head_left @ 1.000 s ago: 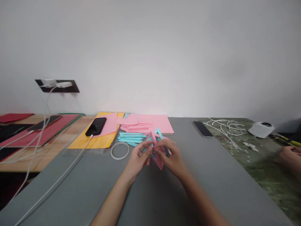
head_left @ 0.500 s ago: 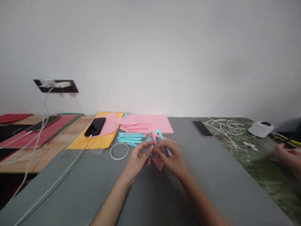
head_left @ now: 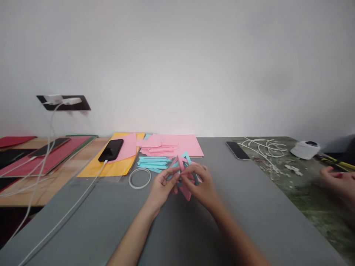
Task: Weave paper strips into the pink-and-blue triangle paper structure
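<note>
My left hand and my right hand meet over the grey table, both pinched on a folded shape of pink and blue paper strips. The fingers of both hands are closed on it from either side. Loose blue strips and pink strips lie just behind the hands. A white tape ring rests left of my left hand.
Pink sheets and a yellow sheet lie behind, with a black phone on a white cable. Another phone, tangled white cords and a white roll are at the right. Another person's hand shows at the right edge.
My hands stay on the paper shape with only small finger shifts. The other person's hand at the right edge has moved slightly left and up.
</note>
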Motion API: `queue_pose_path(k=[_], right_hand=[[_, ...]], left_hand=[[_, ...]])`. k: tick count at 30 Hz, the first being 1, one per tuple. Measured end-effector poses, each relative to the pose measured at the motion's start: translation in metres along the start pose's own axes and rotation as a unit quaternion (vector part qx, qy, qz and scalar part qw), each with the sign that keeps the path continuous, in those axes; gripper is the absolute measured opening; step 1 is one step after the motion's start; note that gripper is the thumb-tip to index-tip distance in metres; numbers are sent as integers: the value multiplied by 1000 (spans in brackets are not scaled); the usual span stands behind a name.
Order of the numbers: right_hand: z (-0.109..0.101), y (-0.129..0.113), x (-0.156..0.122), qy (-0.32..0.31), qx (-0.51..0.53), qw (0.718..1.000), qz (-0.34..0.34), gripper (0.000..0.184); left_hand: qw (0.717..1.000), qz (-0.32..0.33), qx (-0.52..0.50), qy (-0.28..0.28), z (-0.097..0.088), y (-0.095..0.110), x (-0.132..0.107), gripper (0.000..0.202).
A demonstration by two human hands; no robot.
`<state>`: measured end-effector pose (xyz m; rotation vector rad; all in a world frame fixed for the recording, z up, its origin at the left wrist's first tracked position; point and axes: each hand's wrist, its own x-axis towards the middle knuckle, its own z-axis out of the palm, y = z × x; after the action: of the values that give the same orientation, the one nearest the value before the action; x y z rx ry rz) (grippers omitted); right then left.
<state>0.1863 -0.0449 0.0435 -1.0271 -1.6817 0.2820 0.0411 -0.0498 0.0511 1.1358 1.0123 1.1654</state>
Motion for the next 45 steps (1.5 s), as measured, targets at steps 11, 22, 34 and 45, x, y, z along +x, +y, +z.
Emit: queue_pose_path(k=[11,22,34,45], right_hand=[[0,-1,0,-7,13,999,28,4],[-3,3,2,-37,45,997,52,6],[3,1,0,-31,-8,999,38,5],[8,1,-3,15,-31,999,0,5]], left_hand=[[999,26,24,1,-2,-6,3,40],[1000,2,26,-4,-3,-4,3,44],[1000,11,-2,29,3,-4,2,42],[997,31,-25,72,6,-15,2,37]])
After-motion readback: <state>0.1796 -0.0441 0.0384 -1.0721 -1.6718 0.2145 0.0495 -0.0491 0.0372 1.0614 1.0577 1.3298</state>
